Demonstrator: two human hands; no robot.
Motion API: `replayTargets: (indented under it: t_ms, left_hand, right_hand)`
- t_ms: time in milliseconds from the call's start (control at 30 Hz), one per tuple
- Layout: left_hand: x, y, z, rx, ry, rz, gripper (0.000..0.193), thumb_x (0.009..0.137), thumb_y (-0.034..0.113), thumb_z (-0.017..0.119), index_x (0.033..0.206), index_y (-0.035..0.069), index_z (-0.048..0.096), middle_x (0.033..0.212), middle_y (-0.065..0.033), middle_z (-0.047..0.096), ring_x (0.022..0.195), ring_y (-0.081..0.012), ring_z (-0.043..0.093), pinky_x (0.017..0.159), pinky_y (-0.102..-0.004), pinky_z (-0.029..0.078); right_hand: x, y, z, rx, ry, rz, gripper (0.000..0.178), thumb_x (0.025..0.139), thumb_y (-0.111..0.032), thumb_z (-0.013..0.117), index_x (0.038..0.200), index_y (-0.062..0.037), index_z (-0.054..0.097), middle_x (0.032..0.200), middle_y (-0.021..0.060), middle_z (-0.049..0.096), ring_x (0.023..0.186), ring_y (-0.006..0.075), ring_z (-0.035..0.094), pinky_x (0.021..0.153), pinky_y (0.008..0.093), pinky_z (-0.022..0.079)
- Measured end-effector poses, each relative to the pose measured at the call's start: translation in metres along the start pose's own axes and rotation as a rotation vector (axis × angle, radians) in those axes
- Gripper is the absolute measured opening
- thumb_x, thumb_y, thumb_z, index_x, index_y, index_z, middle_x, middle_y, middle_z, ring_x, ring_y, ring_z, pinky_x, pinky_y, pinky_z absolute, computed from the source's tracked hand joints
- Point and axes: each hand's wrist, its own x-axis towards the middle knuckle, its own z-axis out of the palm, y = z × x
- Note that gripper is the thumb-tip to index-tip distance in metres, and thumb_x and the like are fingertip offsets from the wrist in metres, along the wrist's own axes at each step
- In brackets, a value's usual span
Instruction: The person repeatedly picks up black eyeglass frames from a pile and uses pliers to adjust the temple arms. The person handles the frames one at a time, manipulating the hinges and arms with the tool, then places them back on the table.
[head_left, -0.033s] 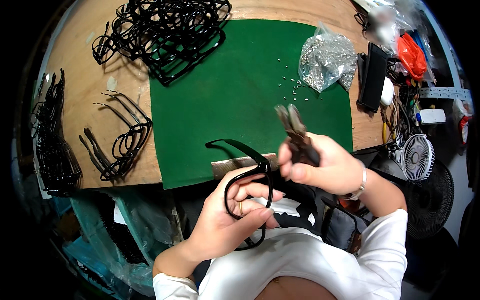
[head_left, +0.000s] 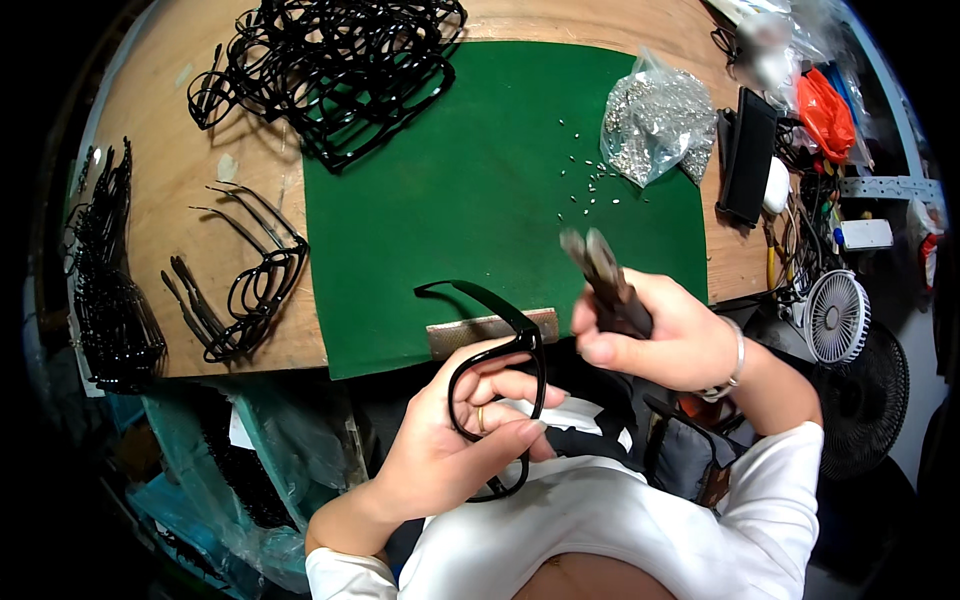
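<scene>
My left hand (head_left: 435,445) is closed round a black eyeglass frame (head_left: 541,375) by its rim, just in front of the bench edge. One temple of it reaches out over the green mat (head_left: 400,230); whether a second temple is attached I cannot tell. In my right hand (head_left: 675,335) is a pair of pliers (head_left: 618,290), jaws pointing up and away, slightly blurred and apart from the eyeglass frame. Small silvery metal pieces (head_left: 590,188) lie scattered on the mat beyond the pliers, beside a clear plastic bag (head_left: 650,125) full of them.
A tangled heap of black eyeglass frames (head_left: 340,70) covers the far left. Several frames with temples (head_left: 262,290) and a stack of black temples (head_left: 115,290) sit on the left. A textured strip (head_left: 450,338) lies at the mat's front edge. Right: a black case (head_left: 747,155), a white fan (head_left: 835,315).
My right hand has shifted slightly right and toward me with the pliers. The left hand and the eyeglass frame have hardly moved.
</scene>
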Motion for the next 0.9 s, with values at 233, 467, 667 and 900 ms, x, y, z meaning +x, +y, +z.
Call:
replayTargets:
  t_ms: [233, 467, 667, 900]
  left_hand:
    - [-0.005, 0.003, -0.005, 0.024, -0.023, -0.037, 0.04, 0.079, -0.009, 0.049, 0.117, -0.006, 0.038, 0.101, -0.014, 0.055, 0.076, -0.0156, 0.06, 0.069, -0.0246, 0.048]
    - [-0.006, 0.002, -0.004, 0.061, -0.017, -0.073, 0.039, 0.079, -0.008, 0.048, 0.116, -0.006, 0.037, 0.1, -0.0142, 0.056, 0.075, -0.0162, 0.061, 0.069, -0.0247, 0.048]
    - [-0.005, -0.004, 0.01, 0.077, 0.086, -0.072, 0.041, 0.08, -0.007, 0.048, 0.119, -0.003, 0.035, 0.101, -0.014, 0.055, 0.072, -0.015, 0.06, 0.065, -0.0243, 0.047]
    - [-0.002, 0.007, 0.006, 0.012, 0.006, -0.065, 0.042, 0.081, -0.006, 0.048, 0.121, -0.002, 0.035, 0.102, -0.0143, 0.054, 0.073, -0.0162, 0.06, 0.066, -0.024, 0.047]
  right_hand:
    - [-0.001, -0.018, -0.002, -0.27, -0.355, 0.134, 0.034, 0.087, -0.033, 0.049, 0.09, 0.001, 0.05, 0.073, 0.0129, 0.055, 0.067, 0.0234, 0.055, 0.061, 0.0322, 0.044]
    - [0.005, -0.017, 0.0, -0.43, -0.348, 0.051, 0.039, 0.084, -0.03, 0.049, 0.087, 0.0084, 0.05, 0.059, 0.0182, 0.054, 0.058, 0.0333, 0.056, 0.056, 0.0385, 0.044]
    - [0.0, -0.013, 0.007, -0.665, -0.153, 0.074, 0.041, 0.082, -0.033, 0.052, 0.082, 0.008, 0.053, 0.065, 0.0223, 0.057, 0.065, 0.0353, 0.058, 0.061, 0.0376, 0.046]
    - [0.016, 0.0, -0.037, -0.189, -0.482, 0.13, 0.053, 0.085, -0.048, 0.045, 0.082, 0.0042, 0.056, 0.068, 0.0107, 0.058, 0.067, 0.0152, 0.056, 0.063, 0.0286, 0.045]
